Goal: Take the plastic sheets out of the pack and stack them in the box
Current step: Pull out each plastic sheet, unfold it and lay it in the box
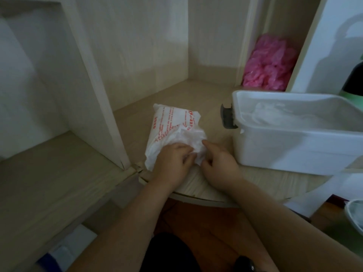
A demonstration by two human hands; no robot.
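At the bottom of the frame we see two bare forearms reaching up from the lower edge over a reddish-brown floor (206, 222). Between them at the very bottom is something dark and blurred that we cannot identify.

Just above centre, the left hand (172, 161) lies on the near end of the pack (169, 122). Its fingers are curled down into the crumpled plastic sheets (193, 140) that bulge from the pack's open mouth. The right hand (218, 163) is just beside it, on the right of the same bunch. One digit is stretched out against the plastic and the others are bent in narrow, pinching the bunch's lower edge. The two hands nearly touch across the sheets.

The pack is white with red print. It lies flat on the pale wooden shelf (133, 122) in the centre of the frame, its closed end pointing towards the back wall.

To the right of the pack, apart from it, stands the box (294, 150), a translucent white tub with no lid on it and a grey latch (227, 118) on its left end. Inside we make out a thin white layer (275, 114) of crumpled plastic on the bottom.

In the upper right, a heap of pink plastic (269, 63) fills a narrow compartment behind the box. At the right edge a dark bottle (355, 79) shows in part.
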